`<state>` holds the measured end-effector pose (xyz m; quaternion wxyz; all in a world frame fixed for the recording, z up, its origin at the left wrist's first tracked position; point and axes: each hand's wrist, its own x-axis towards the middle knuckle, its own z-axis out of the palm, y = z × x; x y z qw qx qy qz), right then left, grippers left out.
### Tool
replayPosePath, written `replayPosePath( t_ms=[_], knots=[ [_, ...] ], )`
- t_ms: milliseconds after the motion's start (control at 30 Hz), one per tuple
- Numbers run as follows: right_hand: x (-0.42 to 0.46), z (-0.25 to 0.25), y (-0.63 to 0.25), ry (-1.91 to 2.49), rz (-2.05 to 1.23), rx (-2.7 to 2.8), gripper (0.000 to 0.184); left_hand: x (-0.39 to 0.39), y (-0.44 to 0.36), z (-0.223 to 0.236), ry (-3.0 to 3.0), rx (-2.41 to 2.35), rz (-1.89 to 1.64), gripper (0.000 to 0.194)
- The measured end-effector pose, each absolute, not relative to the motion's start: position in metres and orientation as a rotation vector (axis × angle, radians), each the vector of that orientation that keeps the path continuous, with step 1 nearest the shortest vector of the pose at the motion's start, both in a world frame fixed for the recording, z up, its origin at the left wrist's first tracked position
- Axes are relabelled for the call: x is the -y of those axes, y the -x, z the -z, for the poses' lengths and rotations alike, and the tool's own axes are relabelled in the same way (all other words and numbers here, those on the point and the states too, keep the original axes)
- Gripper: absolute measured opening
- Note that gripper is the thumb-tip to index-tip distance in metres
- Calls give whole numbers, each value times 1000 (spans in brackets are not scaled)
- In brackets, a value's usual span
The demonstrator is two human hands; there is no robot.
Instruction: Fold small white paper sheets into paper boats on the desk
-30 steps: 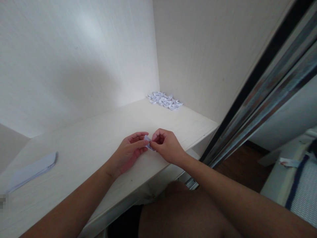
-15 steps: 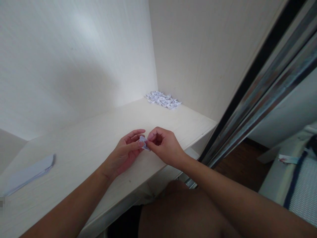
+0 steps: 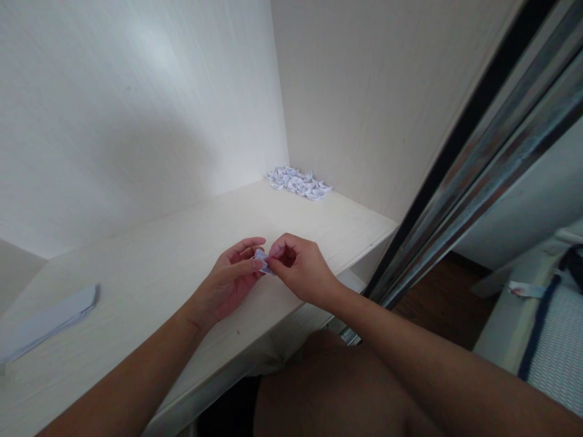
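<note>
A small folded piece of white paper (image 3: 262, 257) is held between my two hands above the front part of the shelf. My left hand (image 3: 234, 273) pinches its left side between thumb and fingers, with the index finger raised off it. From the right, my right hand (image 3: 298, 264) grips the other side with thumb and fingertips, which partly hide the paper. In the far corner lies a heap of small folded white paper pieces (image 3: 298, 183). A stack of white paper strips (image 3: 52, 321) rests at the left of the shelf.
The pale wooden shelf (image 3: 159, 267) meets a back panel and a side panel (image 3: 346, 109). Its front edge runs just above my legs. To the right stand a metal sliding-door track (image 3: 455, 200) and a bed with a patterned mat (image 3: 555, 346).
Both hands and the paper have shifted slightly left in view, as the whole view has a little. My left index finger has lifted away from the paper; both hands keep hold of it.
</note>
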<state>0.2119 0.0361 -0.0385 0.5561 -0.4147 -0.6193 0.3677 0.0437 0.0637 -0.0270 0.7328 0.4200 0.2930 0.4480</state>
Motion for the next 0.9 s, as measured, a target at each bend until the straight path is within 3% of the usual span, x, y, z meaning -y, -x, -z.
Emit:
replayPosePath(
  t_ms=[900],
  knots=[
    [-39, 34, -223, 1135, -825, 1533, 9, -62, -50, 35, -1020, -760, -1065, 40]
  ],
)
